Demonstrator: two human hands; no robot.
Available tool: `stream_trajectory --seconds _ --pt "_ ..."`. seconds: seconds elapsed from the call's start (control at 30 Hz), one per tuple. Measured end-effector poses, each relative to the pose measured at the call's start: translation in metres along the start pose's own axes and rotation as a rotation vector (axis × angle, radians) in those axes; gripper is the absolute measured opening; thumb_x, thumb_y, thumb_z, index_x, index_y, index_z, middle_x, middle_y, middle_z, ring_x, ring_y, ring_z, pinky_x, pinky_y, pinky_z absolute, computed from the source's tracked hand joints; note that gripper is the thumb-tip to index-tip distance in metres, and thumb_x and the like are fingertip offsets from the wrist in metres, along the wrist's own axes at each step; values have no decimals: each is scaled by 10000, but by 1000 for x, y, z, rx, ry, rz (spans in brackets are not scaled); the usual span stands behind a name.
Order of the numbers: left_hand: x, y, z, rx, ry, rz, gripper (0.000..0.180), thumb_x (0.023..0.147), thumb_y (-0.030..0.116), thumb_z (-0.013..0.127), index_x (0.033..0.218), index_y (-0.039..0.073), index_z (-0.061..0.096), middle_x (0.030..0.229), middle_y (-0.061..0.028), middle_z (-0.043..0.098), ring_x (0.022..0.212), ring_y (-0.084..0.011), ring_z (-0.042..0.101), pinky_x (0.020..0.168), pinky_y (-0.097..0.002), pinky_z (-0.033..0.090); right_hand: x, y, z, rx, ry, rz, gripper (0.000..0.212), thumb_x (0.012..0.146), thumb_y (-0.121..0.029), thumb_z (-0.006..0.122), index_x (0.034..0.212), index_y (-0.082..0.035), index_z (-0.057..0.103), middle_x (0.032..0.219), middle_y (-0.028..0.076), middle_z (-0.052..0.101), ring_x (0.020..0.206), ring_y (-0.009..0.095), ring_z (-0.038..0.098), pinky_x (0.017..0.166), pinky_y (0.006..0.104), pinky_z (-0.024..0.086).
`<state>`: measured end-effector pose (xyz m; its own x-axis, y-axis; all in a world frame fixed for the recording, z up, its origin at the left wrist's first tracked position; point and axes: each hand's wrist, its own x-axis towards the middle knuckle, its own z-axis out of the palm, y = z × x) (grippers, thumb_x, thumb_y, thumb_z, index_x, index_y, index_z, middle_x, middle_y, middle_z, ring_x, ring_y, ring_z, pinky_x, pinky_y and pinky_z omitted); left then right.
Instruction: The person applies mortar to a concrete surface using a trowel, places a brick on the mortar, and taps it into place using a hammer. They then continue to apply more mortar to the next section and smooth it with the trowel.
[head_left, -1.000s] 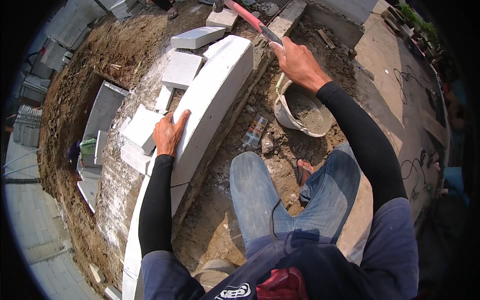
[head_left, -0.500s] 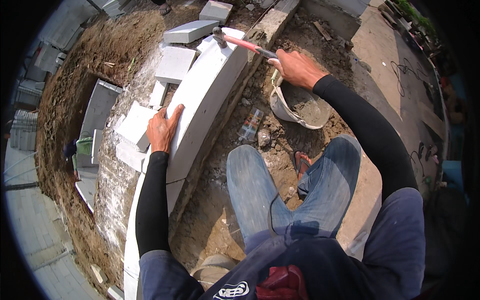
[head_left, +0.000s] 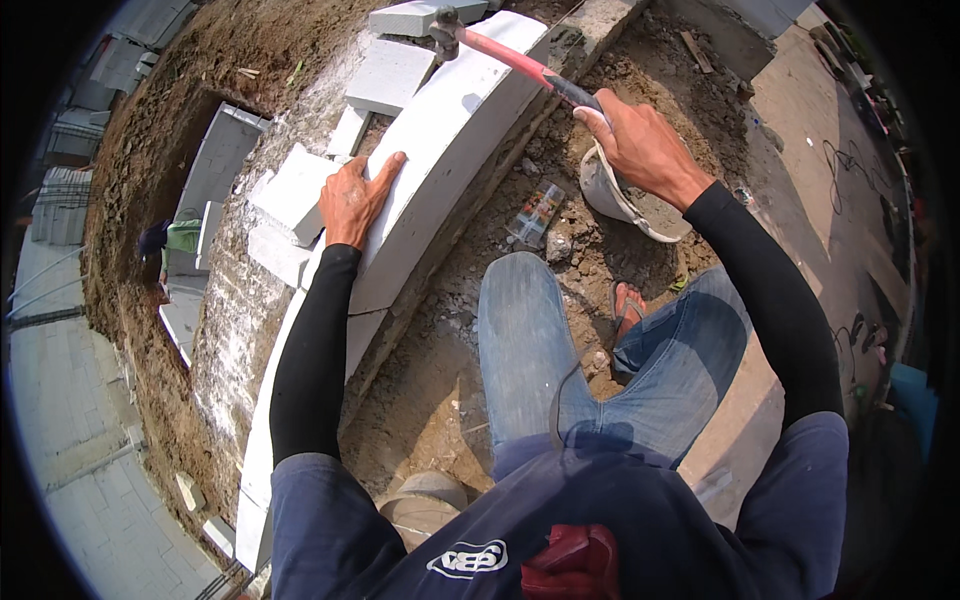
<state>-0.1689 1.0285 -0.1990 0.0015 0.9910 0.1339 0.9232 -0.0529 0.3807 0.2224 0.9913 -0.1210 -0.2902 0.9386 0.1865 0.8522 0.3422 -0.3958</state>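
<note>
My right hand (head_left: 645, 142) grips the dark end of a hammer (head_left: 510, 58) with a red and black handle. The dark hammer head hovers above the far part of a long white block (head_left: 455, 130), raised off its surface. My left hand (head_left: 360, 200) lies spread on the same block, thumb on the top face and fingers over its left edge. This block sits in line with others in a low wall, with a joint showing near my left forearm.
Loose white blocks (head_left: 388, 76) lie left of the wall. A bucket (head_left: 625, 200) of grey mortar stands on the dirt at right, near a clear plastic pack (head_left: 537, 212). Another bucket (head_left: 425, 500) stands beside my waist. A person in green (head_left: 183, 236) is in the trench at left.
The hammer head has lifted off the block's top, where it rested before. My left hand stays on the block. The whole view has shifted slightly.
</note>
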Motion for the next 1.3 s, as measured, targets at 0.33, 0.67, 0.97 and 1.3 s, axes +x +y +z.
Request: stream_trajectory --seconds 0.33,0.67,0.97,1.3 --pt "-3 -2 2 -31 23 59 794 866 777 602 631 18 598 461 -94 506 457 -227 544 512 -416 446 -26 -27 26 7 -146 81 388 1070 -381 511 1011 -2 572 651 239 597 646 467 601 606 551 436" --pt "-4 3 -3 61 81 20 731 890 703 627 744 -12 652 535 -153 541 515 -284 565 569 -425 450 -45 57 -66 744 -333 707 479 1058 -523 493 1089 -66 629 682 -46 497 513 42 485 445 260 363" --pt "2 15 4 39 15 -27 687 892 638 672 860 -48 694 580 -159 575 547 -277 584 575 -414 442 67 233 -23 804 -161 819 519 1048 -454 539 1467 -156 471 701 -52 485 494 24 391 397 201 311" --pt "3 19 8 8 24 -15 690 891 637 677 900 -52 716 576 -151 571 535 -254 557 561 -401 425 118 239 5 767 -439 725 573 1044 -431 545 1568 -257 392 715 -47 543 489 -17 418 385 148 336"
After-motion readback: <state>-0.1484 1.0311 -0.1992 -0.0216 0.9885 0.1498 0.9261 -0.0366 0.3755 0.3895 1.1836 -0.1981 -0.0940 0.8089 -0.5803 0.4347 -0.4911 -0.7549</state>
